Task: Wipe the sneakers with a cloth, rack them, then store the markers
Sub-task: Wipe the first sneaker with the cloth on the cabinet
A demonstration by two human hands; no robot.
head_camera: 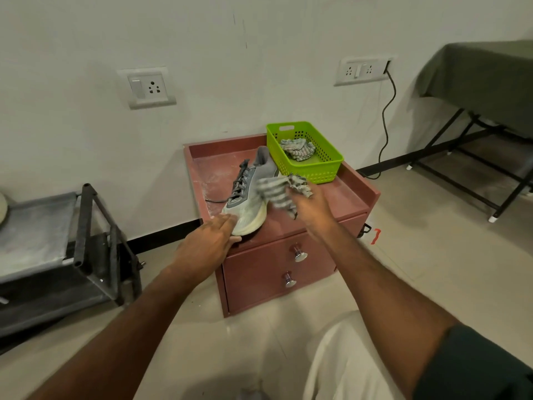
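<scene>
A grey sneaker with a pale dusty sole lies on top of the reddish-brown drawer cabinet, toe toward me. My left hand rests at the toe, fingers straight against it. My right hand grips a striped grey cloth that hangs against the sneaker's side and is blurred. A second striped cloth lies in the green basket at the cabinet's back right. No markers are visible.
A black metal shoe rack with grey fabric shelves stands to the left. The cabinet has two drawers with chrome knobs. A table with a green cover stands at the right, and a black cable hangs from a wall socket.
</scene>
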